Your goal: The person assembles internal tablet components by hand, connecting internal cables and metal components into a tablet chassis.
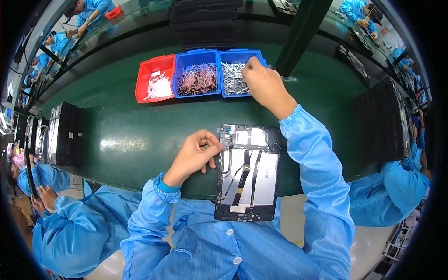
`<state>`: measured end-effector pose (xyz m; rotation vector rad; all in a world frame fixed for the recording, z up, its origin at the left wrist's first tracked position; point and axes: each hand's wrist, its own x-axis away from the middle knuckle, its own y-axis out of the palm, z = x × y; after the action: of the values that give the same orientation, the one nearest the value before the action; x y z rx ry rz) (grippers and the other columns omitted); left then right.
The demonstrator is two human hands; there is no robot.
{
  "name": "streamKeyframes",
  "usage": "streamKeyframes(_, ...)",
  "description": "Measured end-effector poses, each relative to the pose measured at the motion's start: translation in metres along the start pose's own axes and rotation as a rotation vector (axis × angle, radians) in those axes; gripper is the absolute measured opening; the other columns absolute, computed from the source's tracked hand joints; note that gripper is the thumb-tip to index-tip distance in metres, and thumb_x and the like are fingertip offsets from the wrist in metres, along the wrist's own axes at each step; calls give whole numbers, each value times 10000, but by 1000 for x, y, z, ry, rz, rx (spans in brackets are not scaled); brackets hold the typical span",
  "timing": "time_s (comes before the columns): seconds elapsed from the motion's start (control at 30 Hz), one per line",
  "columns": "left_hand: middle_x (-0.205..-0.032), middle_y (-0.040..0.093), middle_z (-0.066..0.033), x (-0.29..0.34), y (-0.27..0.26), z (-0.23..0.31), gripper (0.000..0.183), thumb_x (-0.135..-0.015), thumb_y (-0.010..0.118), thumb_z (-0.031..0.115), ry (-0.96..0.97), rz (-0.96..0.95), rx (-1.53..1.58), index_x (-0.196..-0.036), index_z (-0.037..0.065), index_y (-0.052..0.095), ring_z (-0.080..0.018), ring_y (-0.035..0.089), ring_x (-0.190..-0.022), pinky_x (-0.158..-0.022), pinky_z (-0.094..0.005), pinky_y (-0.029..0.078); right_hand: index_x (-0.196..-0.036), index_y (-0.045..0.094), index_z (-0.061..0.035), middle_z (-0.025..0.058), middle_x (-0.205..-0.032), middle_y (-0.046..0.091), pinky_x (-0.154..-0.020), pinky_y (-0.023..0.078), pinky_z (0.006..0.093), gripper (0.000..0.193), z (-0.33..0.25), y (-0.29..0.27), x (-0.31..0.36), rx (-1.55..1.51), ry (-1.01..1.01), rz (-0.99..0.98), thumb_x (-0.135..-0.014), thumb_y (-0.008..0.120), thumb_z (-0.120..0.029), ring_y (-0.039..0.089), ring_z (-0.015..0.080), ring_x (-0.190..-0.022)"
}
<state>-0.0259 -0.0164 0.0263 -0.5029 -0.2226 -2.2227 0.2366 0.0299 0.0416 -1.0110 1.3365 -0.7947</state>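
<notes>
An opened tablet (263, 175) lies at the table's front edge, its silver inner plate, dark ribbon cables and black frame exposed. Beside its upper left edge, my left hand (195, 154) is closed in a pinch, thumb and forefinger touching at the edge; anything between them is too small to make out. My right hand (267, 85) reaches over the right blue bin (260, 52), fingertips pinched down among small silver-grey strip-like parts (233, 79). What those fingers hold is hidden.
Left of that bin stand a blue bin (197, 52) of pinkish-brown parts and a red bin (142, 84) of white strips. Black stacks flank the green table (116, 121): left (67, 135), right (382, 121), back (203, 23). A green post (301, 37) rises behind. Co-workers in blue sit on both sides.
</notes>
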Motion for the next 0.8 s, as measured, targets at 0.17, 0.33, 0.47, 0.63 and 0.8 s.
streamKeyframes(0.17,-848,640,-50,1,1,2,150,-926,666,115,-11,9,-8,-985,15,570,-89,611,-532,-361,-199,402,-915,689,-4,181,-975,626,-692,567,475,114,1,11,-3,12,-57,-15,-825,633,-48,685,370,-783)
streamKeyframes(0.33,-821,630,-43,0,2,0,155,-938,661,125,4,7,4,-987,8,570,-87,603,-530,-363,-201,405,-887,722,-34,204,-930,659,-667,572,457,111,-6,-3,-2,-154,28,135,-818,636,-45,700,364,-753)
streamKeyframes(0.47,-780,615,-28,1,1,-4,164,-946,666,140,62,49,58,-990,6,582,-74,583,-532,-371,-197,388,-907,741,-31,131,-744,647,-600,514,367,107,0,-14,1,-650,198,365,-827,718,-97,655,270,-653)
streamKeyframes(0.63,-866,629,-9,7,18,9,243,-946,703,186,275,142,206,-1091,4,634,-30,550,-557,-419,-169,376,-970,676,26,23,-773,612,-435,327,216,201,-39,-56,47,-1570,680,-83,-933,688,-172,466,45,-497)
streamKeyframes(0.8,-705,639,7,6,28,16,242,-948,704,184,322,57,276,-1080,-9,642,-19,552,-554,-422,-172,366,-986,650,13,41,-777,619,-425,292,193,177,-69,-53,93,-1717,708,-103,-942,687,-154,437,25,-476)
